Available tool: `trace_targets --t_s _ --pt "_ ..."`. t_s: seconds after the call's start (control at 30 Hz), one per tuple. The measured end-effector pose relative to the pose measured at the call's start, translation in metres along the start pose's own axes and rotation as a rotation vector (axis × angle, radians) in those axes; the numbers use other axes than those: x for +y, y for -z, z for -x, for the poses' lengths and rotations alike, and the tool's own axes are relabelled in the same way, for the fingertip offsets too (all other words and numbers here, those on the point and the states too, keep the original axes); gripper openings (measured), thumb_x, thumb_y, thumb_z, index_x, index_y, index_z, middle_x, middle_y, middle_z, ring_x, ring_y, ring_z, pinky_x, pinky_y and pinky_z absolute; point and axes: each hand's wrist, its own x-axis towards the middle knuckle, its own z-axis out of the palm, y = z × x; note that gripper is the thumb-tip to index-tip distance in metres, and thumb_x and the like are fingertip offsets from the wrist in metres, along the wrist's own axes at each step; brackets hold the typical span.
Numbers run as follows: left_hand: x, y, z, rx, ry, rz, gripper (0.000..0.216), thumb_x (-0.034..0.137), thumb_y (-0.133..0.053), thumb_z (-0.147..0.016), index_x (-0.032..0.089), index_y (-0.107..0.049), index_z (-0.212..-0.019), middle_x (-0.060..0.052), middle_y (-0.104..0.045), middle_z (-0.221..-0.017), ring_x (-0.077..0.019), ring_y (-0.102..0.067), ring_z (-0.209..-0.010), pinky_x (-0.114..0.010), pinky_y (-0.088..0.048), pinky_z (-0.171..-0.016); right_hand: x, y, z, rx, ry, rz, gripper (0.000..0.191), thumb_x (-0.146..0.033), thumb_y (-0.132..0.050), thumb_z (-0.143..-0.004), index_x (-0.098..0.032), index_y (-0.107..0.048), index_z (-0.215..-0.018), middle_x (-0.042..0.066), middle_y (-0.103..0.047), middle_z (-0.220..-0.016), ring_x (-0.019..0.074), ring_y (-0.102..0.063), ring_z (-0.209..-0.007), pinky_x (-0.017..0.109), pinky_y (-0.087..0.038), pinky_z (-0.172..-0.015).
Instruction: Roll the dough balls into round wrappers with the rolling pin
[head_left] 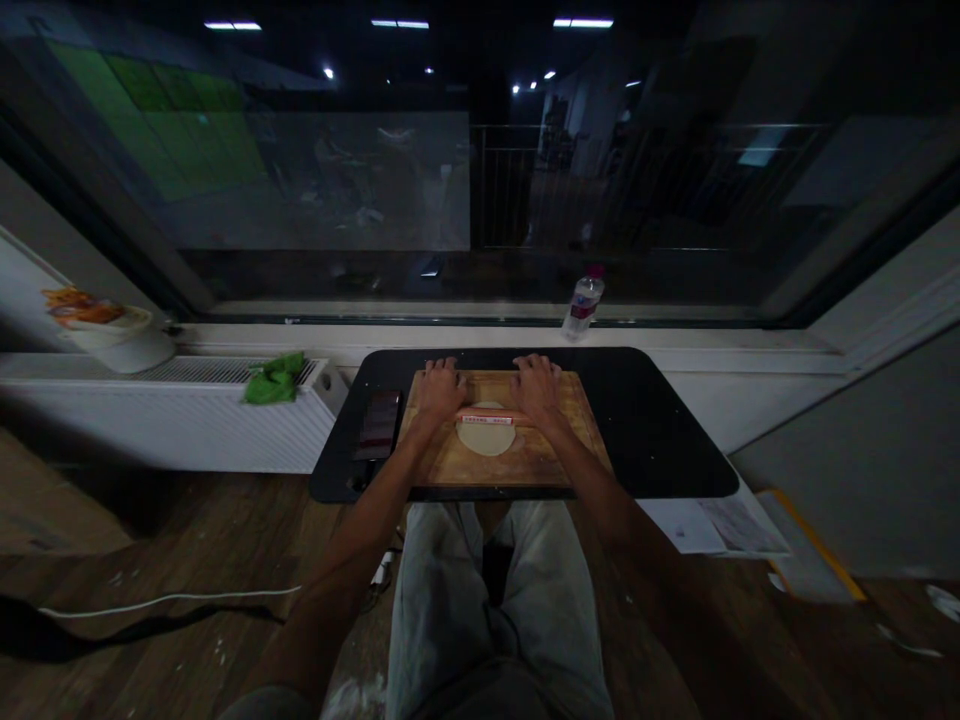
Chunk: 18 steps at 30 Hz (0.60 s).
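A rolling pin (495,419) with a printed label strip lies across a flat, round piece of pale dough (486,440). Underneath is a wooden board (435,467). My left hand (441,390) is on the pin's left end, fingers bent forward toward the far edge of the board. Over the right end is my right hand (536,386), held in much the same way, its palm down. Both hands cover the pin's ends, so how far the fingers wrap round it is partly hidden.
The board rests on a black table (652,440), with a dark phone (379,425) at its left. A water bottle (583,305) stands on the window sill. On the radiator (247,440) are a green cloth (275,379) and a white bowl (131,343). Papers (712,525) lie below right.
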Motion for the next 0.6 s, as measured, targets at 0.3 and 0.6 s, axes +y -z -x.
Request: trace_targets --t_s 0.3,0.6 --pt "0.000 -0.003 0.002 -0.038 -0.012 -0.029 0.035 0.031 -0.048 -0.113 0.016 -0.072 -0.133 -0.020 -0.076 -0.142 -0.0367 -0.065 -0.137 -0.049 -0.049 -0.117 -0.004 0.004 0.006 -0.024 -0.012 0.017 0.038 -0.023 -0.052 -0.110 -0.018 -0.074 -0.140 0.018 -0.073 -0.138 0.0344 -0.056 -0.133 0.049 -0.038 -0.115" --pt "0.003 -0.005 0.024 -0.042 0.038 0.002 0.038 0.031 -0.048 -0.113 0.017 -0.073 -0.138 -0.019 -0.075 -0.146 -0.0337 -0.064 -0.141 -0.047 -0.047 -0.119 -0.010 0.013 0.025 -0.034 -0.080 -0.003 0.036 -0.024 -0.049 -0.112 -0.018 -0.075 -0.136 0.018 -0.074 -0.138 0.0340 -0.059 -0.132 0.046 -0.042 -0.113"
